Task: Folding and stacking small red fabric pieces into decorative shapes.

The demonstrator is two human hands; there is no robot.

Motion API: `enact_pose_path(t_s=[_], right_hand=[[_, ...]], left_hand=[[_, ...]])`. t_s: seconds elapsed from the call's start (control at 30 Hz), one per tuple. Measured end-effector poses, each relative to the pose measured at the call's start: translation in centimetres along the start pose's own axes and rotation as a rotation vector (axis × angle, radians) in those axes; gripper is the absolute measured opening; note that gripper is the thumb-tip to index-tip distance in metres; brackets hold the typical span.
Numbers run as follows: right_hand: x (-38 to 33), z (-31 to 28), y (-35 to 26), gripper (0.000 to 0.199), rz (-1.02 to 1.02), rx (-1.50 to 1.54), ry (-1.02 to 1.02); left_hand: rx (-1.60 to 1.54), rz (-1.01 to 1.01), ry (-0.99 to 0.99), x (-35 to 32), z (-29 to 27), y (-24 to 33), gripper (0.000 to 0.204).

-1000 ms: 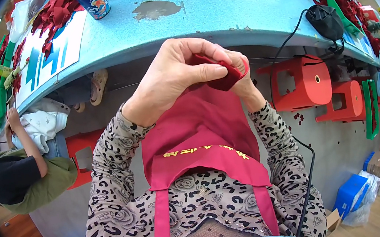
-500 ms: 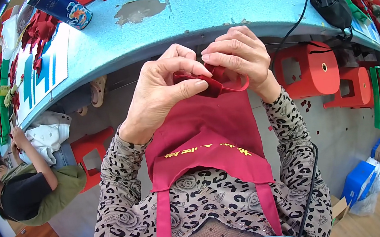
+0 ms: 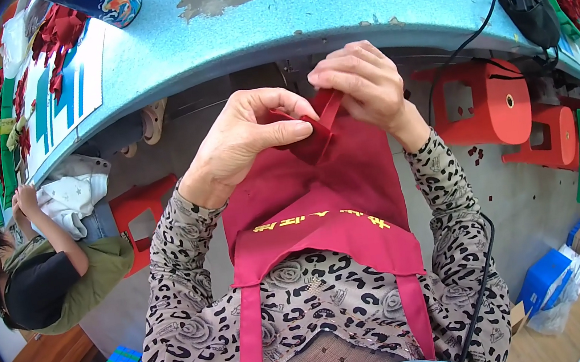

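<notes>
A dark red ribbon [image 3: 319, 139] is held between my two hands, in front of the red apron [image 3: 292, 195] and just short of the table edge. My left hand [image 3: 243, 132] pinches its folded part between thumb and forefinger. A strip runs up from that fold to my right hand [image 3: 366, 90], whose fingers are closed on it. The fingers of the right hand partly hide the strip's upper end.
A light blue table [image 3: 326, 8] curves across the far side, with a dark blue patterned container [image 3: 117, 6] and a black pouch with a cord [image 3: 528, 14]. Red stools [image 3: 485, 104] stand underneath. At left sits another person [image 3: 46, 279]; red ribbon pieces [image 3: 61, 31] lie on the table.
The ribbon's open loop near my right hand has gone; a straighter strip now slants up between the hands. My right hand has shifted slightly left, and the whole view has moved a little.
</notes>
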State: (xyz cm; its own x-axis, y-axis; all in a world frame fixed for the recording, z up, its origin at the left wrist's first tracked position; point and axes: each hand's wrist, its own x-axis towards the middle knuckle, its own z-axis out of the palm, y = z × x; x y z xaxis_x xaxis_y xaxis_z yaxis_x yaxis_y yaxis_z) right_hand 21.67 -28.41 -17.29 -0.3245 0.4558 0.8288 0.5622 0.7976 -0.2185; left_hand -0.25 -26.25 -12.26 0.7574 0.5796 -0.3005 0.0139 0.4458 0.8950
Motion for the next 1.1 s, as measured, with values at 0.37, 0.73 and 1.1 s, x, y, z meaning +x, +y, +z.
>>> enact_pose_path(t_s=[0.37,0.73,1.1], right_hand=[[-14.0,4.4,5.7,0.043,0.290,-0.287,-0.487],[-13.7,11.0,0.6,0.032,0.463,0.346,-0.454],[-13.0,14.3,-0.2,0.021,0.060,0.001,-0.558]], left_hand=[[0.042,-0.320,-0.052,1.8,-6.9,-9.7,0.011],[0.165,-0.428,-0.044,-1.7,-13.6,-14.9,0.011],[0.166,-0.388,-0.061,-2.3,-14.1,-16.1,0.009]])
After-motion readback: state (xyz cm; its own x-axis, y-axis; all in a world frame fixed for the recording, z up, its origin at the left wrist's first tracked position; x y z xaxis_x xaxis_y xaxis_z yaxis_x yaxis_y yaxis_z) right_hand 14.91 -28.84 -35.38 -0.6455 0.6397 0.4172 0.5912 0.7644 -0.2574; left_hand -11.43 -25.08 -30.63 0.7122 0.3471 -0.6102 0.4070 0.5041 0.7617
